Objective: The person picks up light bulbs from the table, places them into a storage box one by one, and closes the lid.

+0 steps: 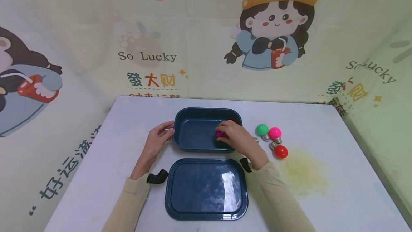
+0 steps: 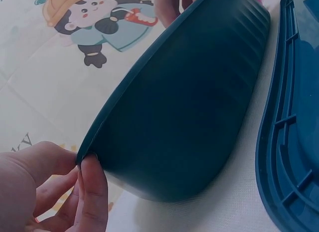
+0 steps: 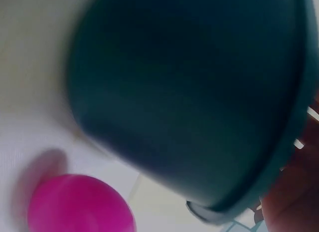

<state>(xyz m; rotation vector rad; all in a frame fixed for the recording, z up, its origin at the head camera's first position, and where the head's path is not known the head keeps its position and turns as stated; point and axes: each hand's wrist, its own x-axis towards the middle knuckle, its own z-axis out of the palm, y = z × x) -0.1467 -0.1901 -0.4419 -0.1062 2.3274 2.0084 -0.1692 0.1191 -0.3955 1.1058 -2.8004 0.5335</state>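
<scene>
A deep dark-blue plastic box (image 1: pixel 196 147) stands on the table. At its left end my left hand (image 1: pixel 157 139) pinches the rim between thumb and fingers; the left wrist view shows this grip on the box (image 2: pixel 164 117) from outside. My right hand (image 1: pixel 237 135) reaches over the right end and holds a purple light bulb (image 1: pixel 220 134) inside the box. A bit of red shows behind its fingers at the far right corner. The right wrist view has mostly the box's outer wall (image 3: pixel 184 102), hiding the held bulb.
A dark-blue lid (image 1: pixel 199 189) lies flat in front of the box. To the right are a green bulb (image 1: pixel 262 129), a pink bulb (image 1: pixel 275 133) and a red bulb (image 1: pixel 281 151) with metal screw bases. Another metal base (image 1: pixel 256 140) peeks out beside the right wrist.
</scene>
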